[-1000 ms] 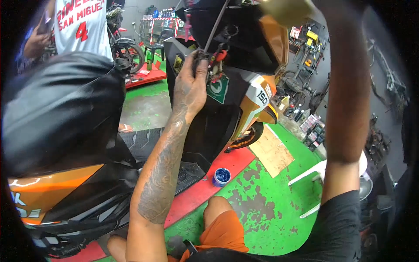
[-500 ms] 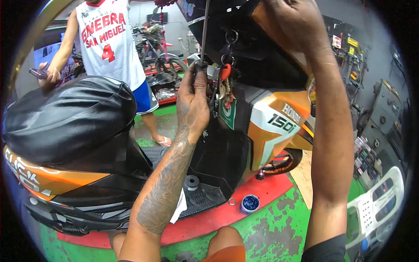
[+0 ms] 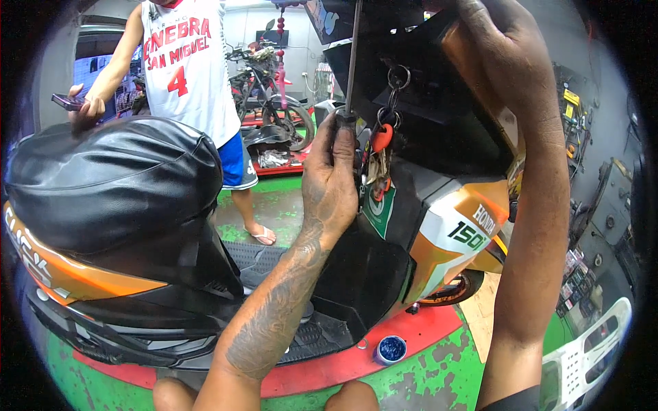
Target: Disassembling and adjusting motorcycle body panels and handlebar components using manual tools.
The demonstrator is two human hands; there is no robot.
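Observation:
My left hand [image 3: 332,175] is closed around the dark handle of a screwdriver, whose long metal shaft [image 3: 354,65] points straight up past the top edge of the picture. Just right of that hand, a bunch of keys [image 3: 378,161] with an orange-red tag hangs on linked rings in front of the scooter's black inner panel [image 3: 435,123]. At the upper right, my right hand [image 3: 510,58] grips the edge of the orange and black front panel [image 3: 460,51]; its fingertips are partly hidden.
The scooter's black-covered seat [image 3: 116,185] fills the left. Beyond it stands a person in a white jersey [image 3: 181,68], holding a phone [image 3: 67,103]. A small tub of blue grease [image 3: 392,349] sits on the red platform [image 3: 312,377]. A white plastic chair [image 3: 582,363] is at lower right.
The view has shifted, so the scooter and both hands appear lower and further right. Both grips look the same. The standing person's phone hand has risen slightly relative to the seat.

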